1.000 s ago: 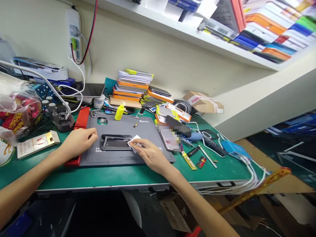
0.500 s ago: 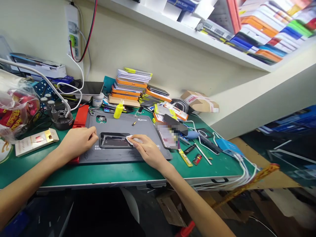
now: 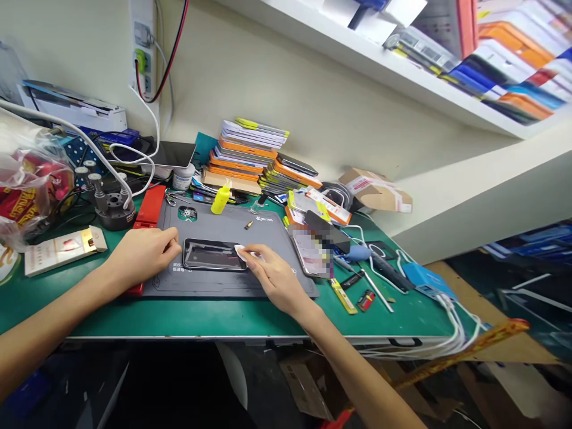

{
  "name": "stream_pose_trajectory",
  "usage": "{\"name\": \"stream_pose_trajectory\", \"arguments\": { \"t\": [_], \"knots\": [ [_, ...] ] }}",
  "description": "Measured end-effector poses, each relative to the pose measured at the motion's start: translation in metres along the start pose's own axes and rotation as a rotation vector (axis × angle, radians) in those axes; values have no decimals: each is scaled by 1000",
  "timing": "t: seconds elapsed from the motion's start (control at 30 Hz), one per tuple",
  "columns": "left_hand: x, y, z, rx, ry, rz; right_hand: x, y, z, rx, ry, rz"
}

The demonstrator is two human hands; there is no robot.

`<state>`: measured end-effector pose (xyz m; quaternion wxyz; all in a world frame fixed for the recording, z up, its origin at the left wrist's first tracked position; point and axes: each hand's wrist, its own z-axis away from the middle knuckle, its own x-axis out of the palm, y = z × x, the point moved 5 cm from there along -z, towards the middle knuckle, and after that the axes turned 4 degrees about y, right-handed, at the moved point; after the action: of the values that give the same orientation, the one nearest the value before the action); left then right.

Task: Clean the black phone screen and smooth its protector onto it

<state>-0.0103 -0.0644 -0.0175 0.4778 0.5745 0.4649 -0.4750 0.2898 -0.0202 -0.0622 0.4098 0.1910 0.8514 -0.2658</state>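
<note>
A smartphone (image 3: 210, 255) with a dark, glossy screen lies flat on the grey work mat (image 3: 263, 283). Pinched in the fingers of my right hand (image 3: 277, 280) is a small white wipe (image 3: 240, 252), pressed on the right end of the screen. My left hand (image 3: 145, 256) is curled into a loose fist just left of the phone, over the mat's left edge, with nothing visible in it. Behind the phone stand a yellow bottle (image 3: 220, 198) and a small green circuit board (image 3: 187, 213).
Stacked flat boxes (image 3: 248, 152) line the wall. To the right lie another phone (image 3: 310, 250), a battery (image 3: 366, 300), cables and a blue box (image 3: 426, 280). On the left are a red holder (image 3: 151, 205), a cigarette box (image 3: 65, 250) and a black tool stand (image 3: 114, 208).
The view has shifted, so the bench items appear farther right. My right hand still presses the wipe at the phone's right end, and my left fist looks the same.
</note>
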Motion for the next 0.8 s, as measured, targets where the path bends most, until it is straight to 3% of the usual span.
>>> {"name": "stream_pose_trajectory", "arguments": {
  "t": [0.33, 0.63, 0.8],
  "knots": [
    [0, -1, -3, 6, -32, -9, 20, -20, -53, -107, -85, -89],
    [-4, -3, -3, 1, -26, 36, -8, 5, -18, -110, -9, -106],
    [-1, -15, 9, 114, 119, 113, -10, -6, -38, -322, -72, -27]
  ]
}}
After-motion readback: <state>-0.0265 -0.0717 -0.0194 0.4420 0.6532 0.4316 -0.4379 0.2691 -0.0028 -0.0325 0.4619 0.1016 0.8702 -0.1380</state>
